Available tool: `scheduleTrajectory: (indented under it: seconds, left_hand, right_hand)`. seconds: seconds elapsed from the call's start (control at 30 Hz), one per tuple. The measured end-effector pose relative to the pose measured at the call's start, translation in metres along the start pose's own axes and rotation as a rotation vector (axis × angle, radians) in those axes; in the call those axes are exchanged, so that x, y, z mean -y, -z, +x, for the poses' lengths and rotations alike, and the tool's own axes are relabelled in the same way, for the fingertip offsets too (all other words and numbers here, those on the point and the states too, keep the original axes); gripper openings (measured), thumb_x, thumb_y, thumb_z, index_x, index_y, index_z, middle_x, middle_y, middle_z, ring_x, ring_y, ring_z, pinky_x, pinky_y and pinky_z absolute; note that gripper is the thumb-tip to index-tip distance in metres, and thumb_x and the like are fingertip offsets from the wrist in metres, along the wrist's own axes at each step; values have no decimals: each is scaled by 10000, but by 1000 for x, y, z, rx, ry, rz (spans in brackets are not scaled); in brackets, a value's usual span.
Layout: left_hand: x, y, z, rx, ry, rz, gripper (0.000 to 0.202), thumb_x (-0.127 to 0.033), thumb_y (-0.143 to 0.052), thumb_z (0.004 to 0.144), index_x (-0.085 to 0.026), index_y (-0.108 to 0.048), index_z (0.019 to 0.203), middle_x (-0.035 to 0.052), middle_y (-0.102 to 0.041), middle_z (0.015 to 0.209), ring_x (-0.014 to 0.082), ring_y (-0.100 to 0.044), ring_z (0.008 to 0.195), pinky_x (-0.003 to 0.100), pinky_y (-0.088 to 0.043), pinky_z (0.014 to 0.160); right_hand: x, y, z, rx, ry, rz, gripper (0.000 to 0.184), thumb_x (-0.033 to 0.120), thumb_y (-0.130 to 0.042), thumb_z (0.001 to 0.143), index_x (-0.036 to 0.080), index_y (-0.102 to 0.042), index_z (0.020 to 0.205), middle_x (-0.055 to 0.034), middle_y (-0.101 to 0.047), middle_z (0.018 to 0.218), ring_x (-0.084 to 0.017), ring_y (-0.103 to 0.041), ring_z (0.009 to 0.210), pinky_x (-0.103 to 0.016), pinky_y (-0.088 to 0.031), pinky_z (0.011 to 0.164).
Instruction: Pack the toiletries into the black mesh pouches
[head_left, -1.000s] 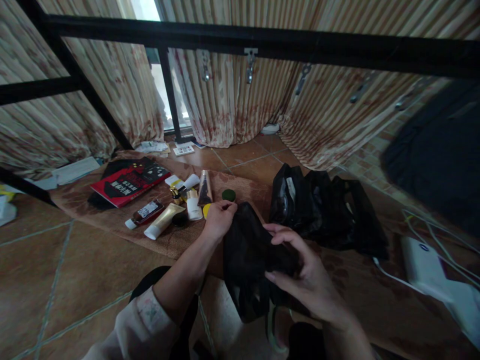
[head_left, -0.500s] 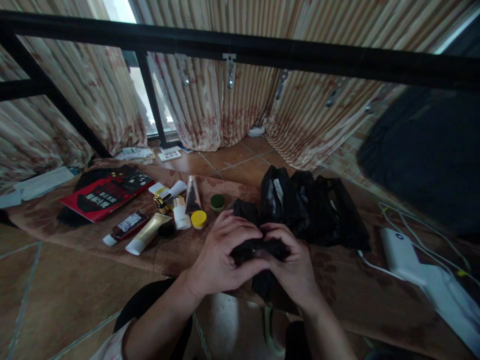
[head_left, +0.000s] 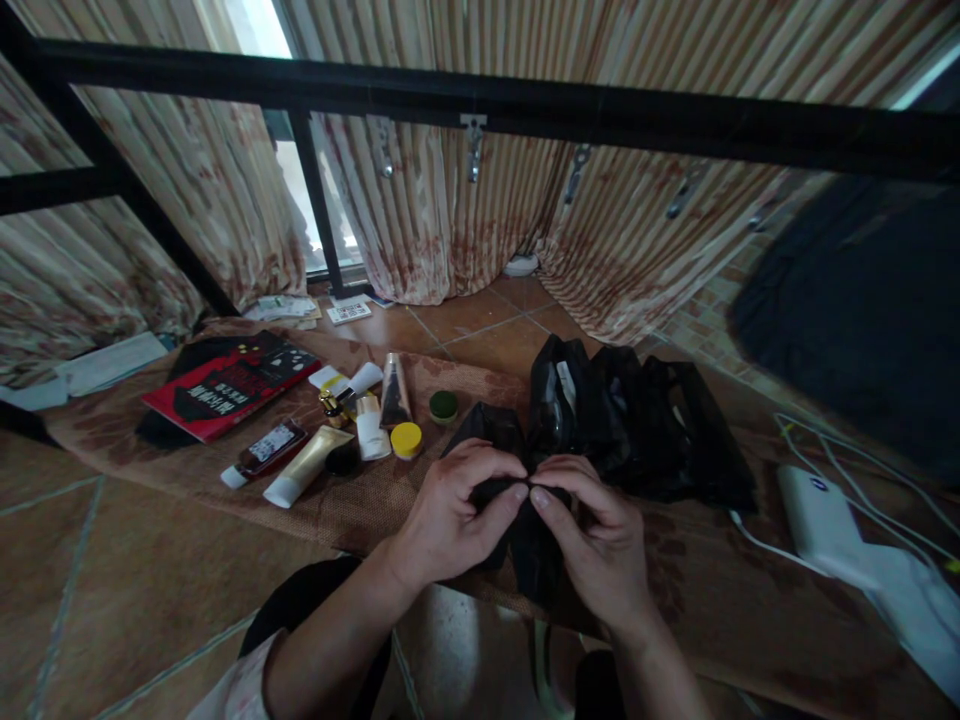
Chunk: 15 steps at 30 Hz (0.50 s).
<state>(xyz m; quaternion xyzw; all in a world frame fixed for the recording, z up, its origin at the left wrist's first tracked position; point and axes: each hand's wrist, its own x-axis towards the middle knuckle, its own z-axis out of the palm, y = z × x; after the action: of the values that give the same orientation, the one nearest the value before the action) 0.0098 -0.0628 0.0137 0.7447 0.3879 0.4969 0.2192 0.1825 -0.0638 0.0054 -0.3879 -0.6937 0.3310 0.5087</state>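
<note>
Both hands meet over a small black fabric pouch [head_left: 536,550] above a brown mat [head_left: 352,490]. My left hand [head_left: 457,510] pinches its top edge from the left. From the right, my right hand [head_left: 596,540] pinches the same edge, fingertips touching the left hand's. The pouch hangs down crumpled between the hands. Just behind them lies a larger black bag [head_left: 637,420], open and slumped on the mat.
Left of the hands lie cosmetic tubes [head_left: 307,465], a yellow-lidded jar [head_left: 406,438], a green-lidded jar [head_left: 443,404] and a red and black book [head_left: 225,385]. A white power bank [head_left: 821,510] with cables lies at the right. A black metal frame [head_left: 480,95] and curtains stand behind.
The hands came together and bunched the spread pouch into a crumpled bundle. Now they pinch its top edge with fingertips touching, and the view has shifted slightly.
</note>
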Motion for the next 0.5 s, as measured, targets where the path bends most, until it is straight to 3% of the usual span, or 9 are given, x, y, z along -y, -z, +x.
scheduleTrajectory:
  seconds: [0.13, 0.33, 0.5]
  left_hand:
    - [2, -2, -1, 51, 1, 105, 79, -157, -572, 866, -219, -621, 870, -39, -691, 740, 113, -646, 702, 388, -406, 1045]
    - [-1, -6, -1, 97, 48, 215, 102, -144, -545, 832, -215, -581, 770, -51, -646, 661, 115, -635, 651, 420, -388, 1067]
    - [1, -7, -3, 79, 46, 225, 151, -122, -491, 834, -219, -600, 795, -54, -637, 642, 111, -614, 598, 468, -346, 1112]
  right_hand:
    - [-2, -2, 1, 30, 41, -126, 97, 191, -590, 914, 261, -658, 910, -16, -636, 874, -188, -584, 892, -351, -468, 791]
    - [-6, -4, -3, 44, 72, -283, 95, 201, -560, 913, 256, -622, 866, -21, -633, 849, -208, -572, 889, -374, -461, 777]
    - [-10, -5, -5, 71, 10, -246, 121, 190, -507, 927, 253, -606, 897, -24, -625, 885, -208, -564, 916, -374, -448, 807]
